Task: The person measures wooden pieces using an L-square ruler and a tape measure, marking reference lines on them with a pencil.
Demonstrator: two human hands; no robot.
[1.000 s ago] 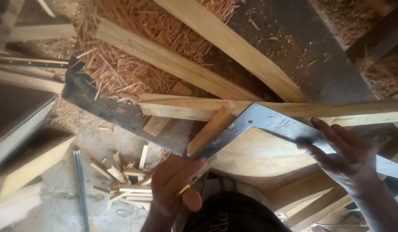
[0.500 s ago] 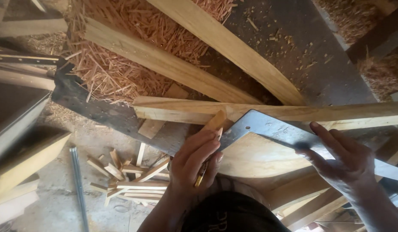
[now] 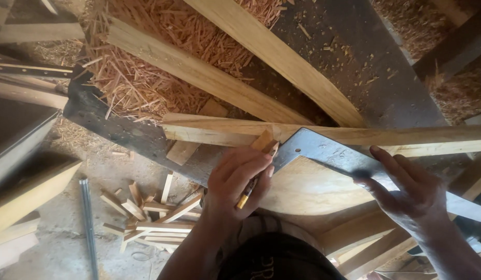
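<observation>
Grey metal square (image 3: 334, 151) at frame centre, pressed by flat right hand (image 3: 409, 192); left hand (image 3: 238, 181) grips yellow pencil (image 3: 246, 196) against pale wooden strip (image 3: 323, 136)

Head camera looks steeply down, close over workbench (image 3: 386, 78).

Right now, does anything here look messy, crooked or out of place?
Mostly mess: wood shavings heaped over the dark bench, and small offcuts scattered on the floor. The left hand and right hand hold a steel square against a wooden strip.

Bare forearms; dark garment (image 3: 274, 259), faint lettering.
</observation>
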